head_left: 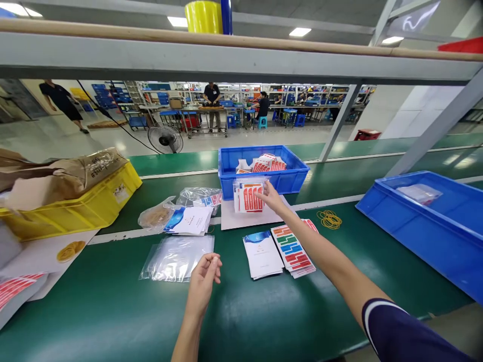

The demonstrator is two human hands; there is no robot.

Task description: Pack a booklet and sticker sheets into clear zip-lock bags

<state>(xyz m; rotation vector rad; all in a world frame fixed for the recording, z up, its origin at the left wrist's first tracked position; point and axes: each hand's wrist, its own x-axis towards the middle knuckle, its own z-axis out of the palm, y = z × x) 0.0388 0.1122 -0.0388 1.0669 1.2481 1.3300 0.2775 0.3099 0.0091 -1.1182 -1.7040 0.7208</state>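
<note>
My right hand (270, 197) reaches forward and pinches the edge of a clear plastic bag (249, 197) with red-and-white sticker sheets in it. The bag is upright against the front of a blue bin (264, 182), above a white board (234, 221). In the bin lie more red-and-white sheets (268, 163). My left hand (206, 271) hovers nearer to me with its fingers curled together, and I see nothing in them. Beside it lies a stack of clear plastic bags (175, 259). Between my arms are a pile of blue-and-white booklets (263, 256) and a pile of coloured sticker sheets (292, 249).
More booklets (190, 221) lie behind the clear bags, beside a bag of rubber bands (156, 216). Loose rubber bands (329, 219) lie to the right. A yellow bin (75, 201) stands left, another blue bin (426, 221) right. A shelf beam (241, 58) crosses overhead.
</note>
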